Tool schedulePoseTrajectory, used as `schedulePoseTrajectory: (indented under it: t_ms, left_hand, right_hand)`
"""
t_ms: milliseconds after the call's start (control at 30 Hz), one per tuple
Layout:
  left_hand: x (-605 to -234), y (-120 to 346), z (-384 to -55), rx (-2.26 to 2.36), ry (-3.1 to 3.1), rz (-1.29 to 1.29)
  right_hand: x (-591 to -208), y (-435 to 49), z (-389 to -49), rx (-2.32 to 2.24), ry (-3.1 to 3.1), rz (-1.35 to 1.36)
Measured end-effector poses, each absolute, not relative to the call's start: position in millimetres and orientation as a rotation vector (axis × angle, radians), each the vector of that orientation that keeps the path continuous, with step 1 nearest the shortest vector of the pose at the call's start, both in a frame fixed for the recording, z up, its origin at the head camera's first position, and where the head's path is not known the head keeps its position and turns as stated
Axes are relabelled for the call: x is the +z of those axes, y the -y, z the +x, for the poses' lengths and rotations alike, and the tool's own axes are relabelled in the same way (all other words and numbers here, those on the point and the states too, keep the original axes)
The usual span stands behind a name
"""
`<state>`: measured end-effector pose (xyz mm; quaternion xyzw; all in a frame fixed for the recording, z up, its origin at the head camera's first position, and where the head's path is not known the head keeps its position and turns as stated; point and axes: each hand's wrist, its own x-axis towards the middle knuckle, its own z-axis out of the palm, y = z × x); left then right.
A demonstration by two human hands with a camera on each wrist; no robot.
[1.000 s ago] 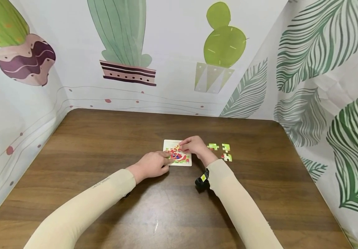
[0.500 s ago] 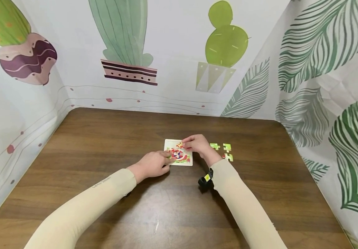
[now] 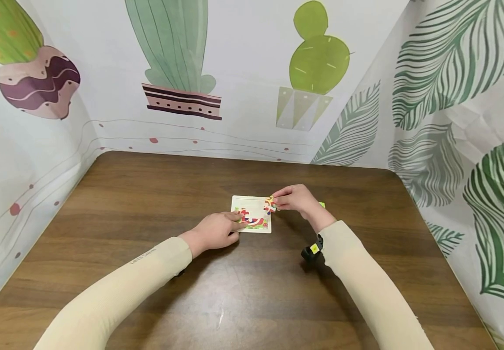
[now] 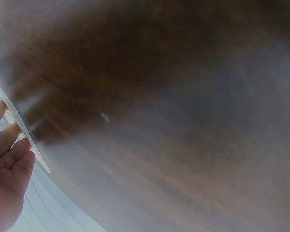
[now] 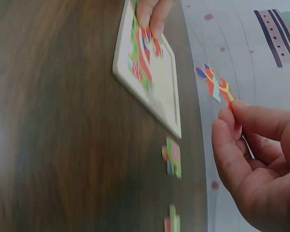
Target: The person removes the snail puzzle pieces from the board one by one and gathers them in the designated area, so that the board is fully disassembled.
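Pinching a flat red, yellow and blue jigsaw section point(image 3: 270, 204) in my right hand point(image 3: 297, 199), I rest my left hand point(image 3: 215, 231), fingers extended, on the square white-rimmed puzzle tray point(image 3: 249, 202) to the right hand's left, presumably to steady it against the brown wooden desk point(image 3: 169, 189).

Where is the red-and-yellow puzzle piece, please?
In the head view, the right hand pinches the puzzle piece over the right edge of the white rectangular tray.

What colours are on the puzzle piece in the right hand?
The puzzle piece shows red, yellow, dark blue and pale blue; best in the right wrist view.
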<state>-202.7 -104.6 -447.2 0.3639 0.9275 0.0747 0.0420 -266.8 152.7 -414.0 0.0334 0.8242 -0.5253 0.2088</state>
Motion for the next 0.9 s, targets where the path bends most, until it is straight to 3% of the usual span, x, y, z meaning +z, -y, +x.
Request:
schedulePoseTrajectory:
  t_ms: [900]
  left_hand:
    - [-450.2, 105.8, -202.6, 0.27, -2.853, 1.097]
  right_hand:
    - [-411.0, -212.9, -257.7, -1.384, -2.294, 0.077]
